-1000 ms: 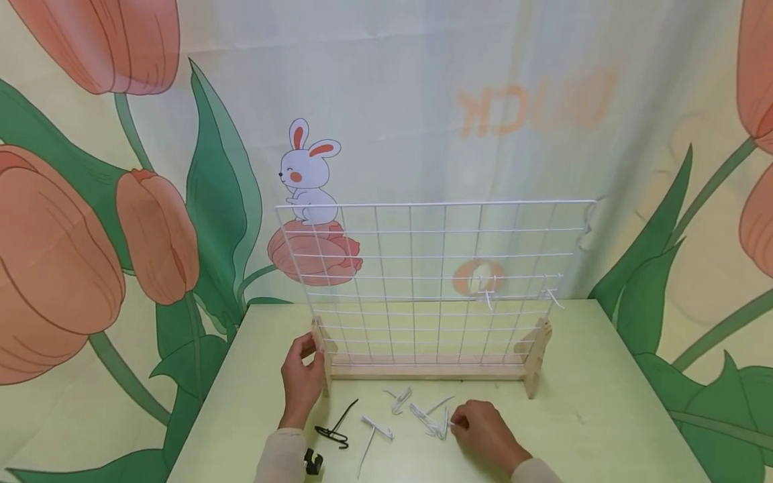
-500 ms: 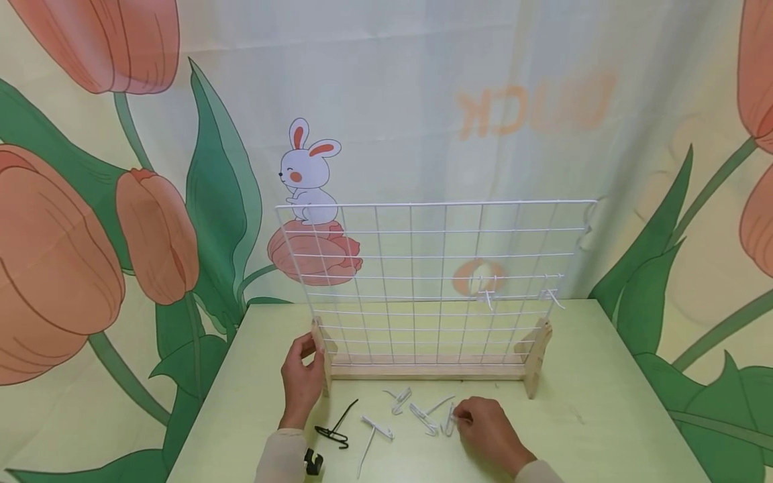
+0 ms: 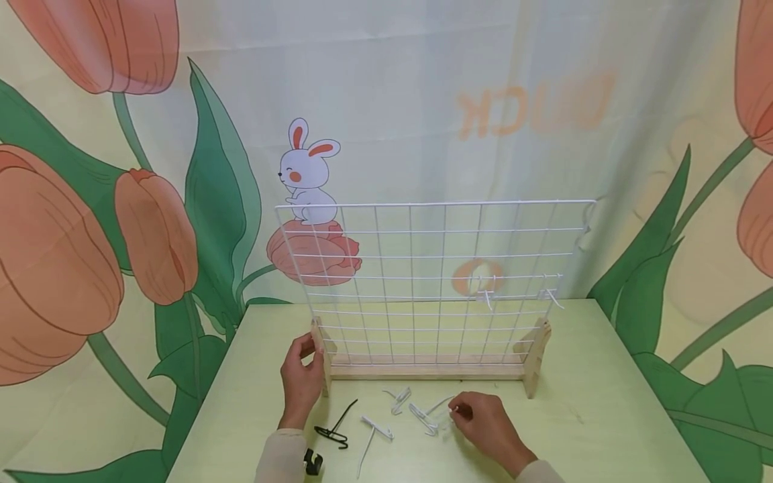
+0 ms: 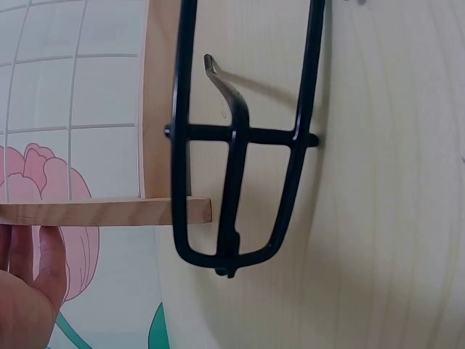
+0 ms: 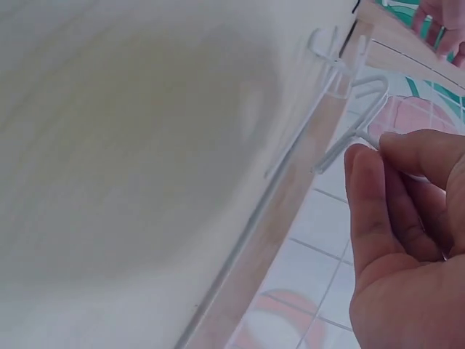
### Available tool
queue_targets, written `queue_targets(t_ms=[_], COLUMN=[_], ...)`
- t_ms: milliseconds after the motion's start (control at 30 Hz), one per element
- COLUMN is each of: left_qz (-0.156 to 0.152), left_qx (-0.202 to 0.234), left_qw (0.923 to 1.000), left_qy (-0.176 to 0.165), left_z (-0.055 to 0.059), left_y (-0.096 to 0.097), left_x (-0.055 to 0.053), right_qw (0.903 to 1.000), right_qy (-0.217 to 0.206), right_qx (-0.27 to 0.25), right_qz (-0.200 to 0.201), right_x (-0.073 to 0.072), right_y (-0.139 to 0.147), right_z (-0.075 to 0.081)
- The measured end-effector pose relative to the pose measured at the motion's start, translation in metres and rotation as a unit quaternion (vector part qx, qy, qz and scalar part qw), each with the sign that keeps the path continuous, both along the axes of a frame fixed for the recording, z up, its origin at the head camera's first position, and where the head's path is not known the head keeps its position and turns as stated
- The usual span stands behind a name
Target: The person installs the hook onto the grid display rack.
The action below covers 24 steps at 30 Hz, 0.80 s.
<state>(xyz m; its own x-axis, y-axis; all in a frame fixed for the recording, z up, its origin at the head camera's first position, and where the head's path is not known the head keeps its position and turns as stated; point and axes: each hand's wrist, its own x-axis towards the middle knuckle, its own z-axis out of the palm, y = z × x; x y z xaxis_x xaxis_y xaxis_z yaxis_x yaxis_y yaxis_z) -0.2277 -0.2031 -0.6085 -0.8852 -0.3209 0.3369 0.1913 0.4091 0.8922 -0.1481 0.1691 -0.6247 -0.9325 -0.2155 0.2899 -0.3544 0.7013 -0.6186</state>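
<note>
My right hand [image 3: 483,422] pinches a white wire hook [image 5: 356,134] between thumb and fingertips, just above the table. In the head view that hook is blurred. My left hand [image 3: 300,382] rests with its fingertips against the left wooden upright [image 3: 323,359] of the grid stand; in the left wrist view its fingers [image 4: 47,254] touch one side of the wood. Several hooks lie before the stand: white hooks [image 3: 398,400], [image 3: 425,419], [image 3: 377,427] and a black hook [image 3: 332,435], which looms large in the left wrist view.
A white wire grid [image 3: 410,256] stands upright in the wooden base [image 3: 423,371]. Two white hooks [image 3: 486,296], [image 3: 551,295] hang on its right part. A black clip-like piece [image 3: 313,461] shows by the left sleeve. Behind is a printed tulip curtain [image 3: 392,100].
My right hand has risen slightly, and the white hook in its fingers has come away from the hooks beside it. The left hand stays at the upright.
</note>
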Motion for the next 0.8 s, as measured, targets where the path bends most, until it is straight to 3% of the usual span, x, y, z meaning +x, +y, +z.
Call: queue_targets(t_ms=[167,400,800], left_qz=[-0.006,-0.006,-0.006], left_qx=[0.001,0.001,0.003], left_qw=[1.0000,0.9999,0.9999], left_qy=[-0.003,-0.009,-0.011], left_z=[0.000,0.001,0.003], left_y=[-0.001,0.000,0.000], left_x=[0.001,0.001,0.002], right_qw=[0.9986,0.9898,0.9770], right_qy=[0.014,0.067,0.128], right_qx=[-0.047,-0.118,-0.164], right_qz=[0.018,0.045,0.045], right_x=[0.002,0.001,0.003], right_y=[-0.001,-0.004,-0.010], right_z=[0.006,0.014,0.039])
